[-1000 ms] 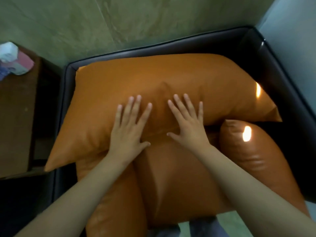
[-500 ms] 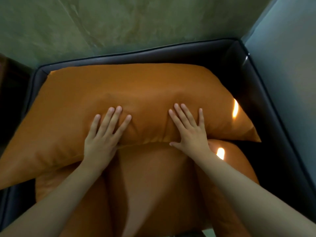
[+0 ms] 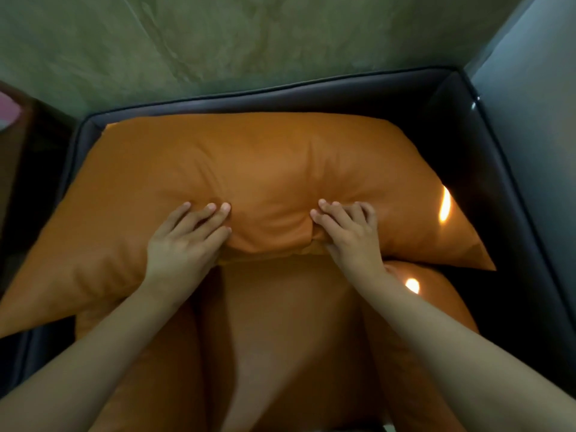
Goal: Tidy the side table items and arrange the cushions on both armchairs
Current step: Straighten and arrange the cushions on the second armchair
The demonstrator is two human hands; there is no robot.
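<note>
Head view: an orange cushion lies across the far part of a dark armchair, its long side running left to right against the chair's back edge. Its left corner reaches past the left arm of the chair, and its right corner points toward the right arm. Under its near edge sits the orange seat cushion, which runs toward the camera.

The left hand rests on the near edge of the upper cushion, left of centre; its fingers are curled and dig into the fabric, bunching it. The right hand sits right of centre on the same edge, its fingers likewise bent and gripping a fold of the cover. Between the two hands the fabric puckers into creases. Both bare forearms come in from the near corners.

Two bright patches of light fall on the right side of the cushions. A greenish wall stands behind the chair. At the far left edge a dark brown surface shows, with something pink on it, too cropped to identify.
</note>
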